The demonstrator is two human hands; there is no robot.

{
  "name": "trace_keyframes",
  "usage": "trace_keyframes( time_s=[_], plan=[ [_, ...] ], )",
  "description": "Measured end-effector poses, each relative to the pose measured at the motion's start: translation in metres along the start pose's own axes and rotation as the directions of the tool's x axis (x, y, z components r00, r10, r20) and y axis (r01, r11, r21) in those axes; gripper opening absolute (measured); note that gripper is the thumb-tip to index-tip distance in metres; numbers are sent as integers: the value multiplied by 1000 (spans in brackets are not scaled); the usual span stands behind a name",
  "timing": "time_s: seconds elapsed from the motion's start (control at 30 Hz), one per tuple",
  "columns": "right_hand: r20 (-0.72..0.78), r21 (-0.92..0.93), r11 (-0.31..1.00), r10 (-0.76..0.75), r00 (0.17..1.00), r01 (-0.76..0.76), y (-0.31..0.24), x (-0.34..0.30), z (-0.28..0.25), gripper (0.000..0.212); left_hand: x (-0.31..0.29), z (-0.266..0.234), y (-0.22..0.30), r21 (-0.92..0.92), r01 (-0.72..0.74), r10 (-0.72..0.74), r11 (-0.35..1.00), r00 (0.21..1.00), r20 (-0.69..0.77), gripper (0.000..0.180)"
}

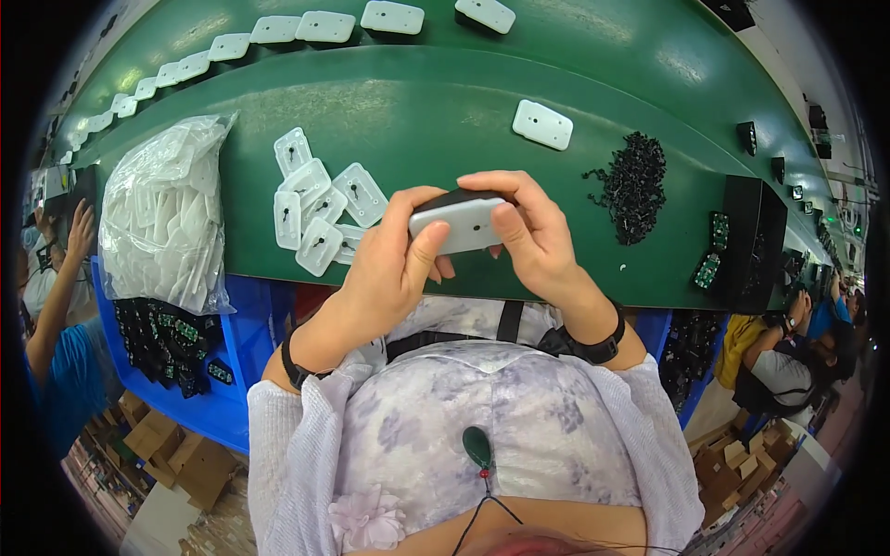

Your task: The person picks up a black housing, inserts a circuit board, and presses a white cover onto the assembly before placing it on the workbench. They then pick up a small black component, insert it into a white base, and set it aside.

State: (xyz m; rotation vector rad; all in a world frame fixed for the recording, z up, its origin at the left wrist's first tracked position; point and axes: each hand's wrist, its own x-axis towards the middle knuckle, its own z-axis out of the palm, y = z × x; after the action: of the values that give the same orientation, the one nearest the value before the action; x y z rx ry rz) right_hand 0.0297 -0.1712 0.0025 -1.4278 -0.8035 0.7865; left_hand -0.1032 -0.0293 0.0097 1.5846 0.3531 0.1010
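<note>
Between both hands, above the near edge of the green bench, I hold a small case with a white cover point(464, 232) and a black body point(454, 197) behind it. My left hand point(400, 243) grips its left end, the thumb lying on the white cover. From the right, my right hand point(533, 227) clasps the other end, its thumb pressed on the cover near a small dark hole. Just left of my left hand lies a loose group of white plastic covers point(320, 204), each with a dark mark in the middle. Beyond my hands sits another white-covered case point(543, 125).
Black small parts point(632, 188) lie heaped at right, near a black box point(751, 241) and green circuit boards point(712, 250). A clear bag of white covers point(165, 213) stands at left above a blue bin point(236, 371). White-covered cases point(324, 28) line the far side. Other people work at both sides.
</note>
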Motion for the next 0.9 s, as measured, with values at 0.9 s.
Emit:
trace_keyframes(
  time_s=[0.9],
  plan=[
    [223, 248, 960, 76, 972, -131, -13, 5, -29, 50, 11, -10, 0, 418, -294, 360, 859, 929, -85, 30]
  ],
)
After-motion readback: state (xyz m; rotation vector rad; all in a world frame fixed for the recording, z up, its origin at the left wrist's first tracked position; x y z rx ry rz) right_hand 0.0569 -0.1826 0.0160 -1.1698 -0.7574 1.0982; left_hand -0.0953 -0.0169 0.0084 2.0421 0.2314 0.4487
